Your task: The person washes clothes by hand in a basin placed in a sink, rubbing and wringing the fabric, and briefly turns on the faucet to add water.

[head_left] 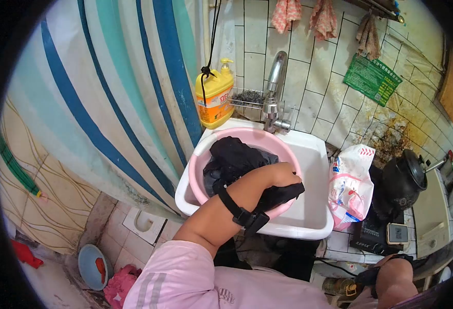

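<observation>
My left hand is closed on a black cloth at the right side of a pink basin. The gripped end hangs at the basin's rim. More black cloth lies bunched inside, in what looks like dark water. The basin rests in a white sink, tilted over its left part, below a chrome faucet. At the lower right, my right hand is beside the counter, near black strap-like material. Its fingers are hidden, so any hold cannot be made out.
A yellow pump bottle stands behind the sink, next to a striped curtain. Right of the sink are a white and pink bag, a dark pot and a small framed device. A blue bowl stands on the floor.
</observation>
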`<state>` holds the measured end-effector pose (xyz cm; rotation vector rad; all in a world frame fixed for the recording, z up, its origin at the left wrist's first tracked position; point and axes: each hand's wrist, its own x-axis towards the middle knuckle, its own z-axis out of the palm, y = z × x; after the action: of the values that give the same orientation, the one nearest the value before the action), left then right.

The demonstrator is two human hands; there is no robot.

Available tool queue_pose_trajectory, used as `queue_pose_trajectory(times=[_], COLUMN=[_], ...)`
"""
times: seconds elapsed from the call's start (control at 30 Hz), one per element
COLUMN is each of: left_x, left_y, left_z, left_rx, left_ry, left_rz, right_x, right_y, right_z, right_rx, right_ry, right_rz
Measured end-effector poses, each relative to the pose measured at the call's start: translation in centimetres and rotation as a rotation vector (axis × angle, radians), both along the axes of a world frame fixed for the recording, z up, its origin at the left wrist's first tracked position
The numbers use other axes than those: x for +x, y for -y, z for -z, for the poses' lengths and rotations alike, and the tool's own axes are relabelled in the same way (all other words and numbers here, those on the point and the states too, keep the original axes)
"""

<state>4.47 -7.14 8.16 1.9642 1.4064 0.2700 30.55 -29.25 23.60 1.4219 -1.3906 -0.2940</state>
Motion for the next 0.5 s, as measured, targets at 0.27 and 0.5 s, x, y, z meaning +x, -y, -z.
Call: queue_pose_trajectory(times=[0.27, 0.5], left_x=[0.0, 0.3], left_y=[0.7, 0.3], left_z=[-0.9, -0.3], left_rx=[-0.001, -0.015], left_ry=[0.014, -0.005], left_rz=[-0.010, -0.045], right_x=[-0.4, 1.4], right_y=[0.1, 1.3], right_z=[-0.7, 2.1], right_rx=[0.027, -0.041], right_ry=[-0.039, 0.146], right_rz=[-0.012, -0.086])
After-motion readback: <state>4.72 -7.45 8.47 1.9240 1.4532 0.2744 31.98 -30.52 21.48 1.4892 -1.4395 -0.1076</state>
